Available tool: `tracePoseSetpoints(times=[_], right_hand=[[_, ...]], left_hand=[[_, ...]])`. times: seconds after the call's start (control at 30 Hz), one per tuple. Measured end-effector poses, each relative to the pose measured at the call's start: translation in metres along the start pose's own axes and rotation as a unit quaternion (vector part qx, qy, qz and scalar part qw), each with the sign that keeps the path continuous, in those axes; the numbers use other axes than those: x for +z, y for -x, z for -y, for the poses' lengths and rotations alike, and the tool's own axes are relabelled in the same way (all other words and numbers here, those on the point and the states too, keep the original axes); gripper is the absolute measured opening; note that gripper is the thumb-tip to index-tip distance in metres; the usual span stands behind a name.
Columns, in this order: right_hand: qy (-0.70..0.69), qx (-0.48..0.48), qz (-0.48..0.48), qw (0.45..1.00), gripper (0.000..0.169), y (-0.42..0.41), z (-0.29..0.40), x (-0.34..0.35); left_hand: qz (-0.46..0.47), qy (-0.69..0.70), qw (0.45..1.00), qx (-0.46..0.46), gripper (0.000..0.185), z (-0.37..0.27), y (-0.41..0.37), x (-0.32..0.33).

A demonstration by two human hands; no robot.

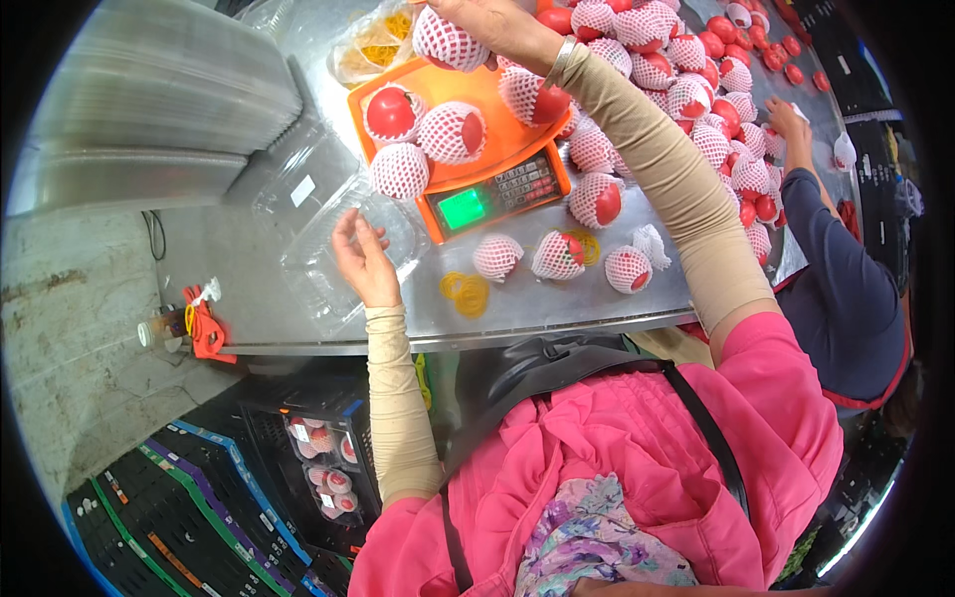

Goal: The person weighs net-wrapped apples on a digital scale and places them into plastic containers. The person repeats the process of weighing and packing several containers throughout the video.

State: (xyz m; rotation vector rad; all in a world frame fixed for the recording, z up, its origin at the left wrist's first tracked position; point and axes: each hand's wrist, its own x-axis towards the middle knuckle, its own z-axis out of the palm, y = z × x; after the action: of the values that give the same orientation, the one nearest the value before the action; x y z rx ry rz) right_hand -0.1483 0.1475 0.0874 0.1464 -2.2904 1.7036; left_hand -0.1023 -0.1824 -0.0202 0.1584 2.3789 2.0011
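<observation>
My right hand (496,26) reaches over the orange digital scale (489,175), its fingers on a tomato in a white foam net (448,41). Several more netted tomatoes rest on the scale's tray, among them one with its red side up (391,113). The scale's display (462,208) is lit green. My left hand (365,257) is empty with its fingers apart, above clear plastic clamshell containers (328,295) left of the scale. Netted tomatoes (558,255) and yellow rubber bands (465,293) lie on the steel table in front of the scale.
Tall stacks of clear containers (171,97) stand at left. A bag of rubber bands (380,41) is behind the scale. Many tomatoes (690,97) cover the table's right part, where a co-worker's hand (787,119) reaches in. Black crates (246,477) stand below the table edge (448,343).
</observation>
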Motion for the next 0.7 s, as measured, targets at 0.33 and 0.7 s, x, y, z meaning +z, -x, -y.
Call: tracePoseSetpoints(times=[0.33, 0.7], right_hand=[[0.387, 0.016, -0.052, 0.920, 0.052, 0.014, -0.021, 0.024], [0.535, -0.013, 0.003, 0.845, 0.051, 0.033, -0.033, 0.035]], left_hand=[[0.032, -0.108, 0.990, 0.084, 0.044, -0.010, -0.010, 0.026], [0.098, -0.334, 0.898, 0.269, 0.070, -0.021, -0.037, 0.065]])
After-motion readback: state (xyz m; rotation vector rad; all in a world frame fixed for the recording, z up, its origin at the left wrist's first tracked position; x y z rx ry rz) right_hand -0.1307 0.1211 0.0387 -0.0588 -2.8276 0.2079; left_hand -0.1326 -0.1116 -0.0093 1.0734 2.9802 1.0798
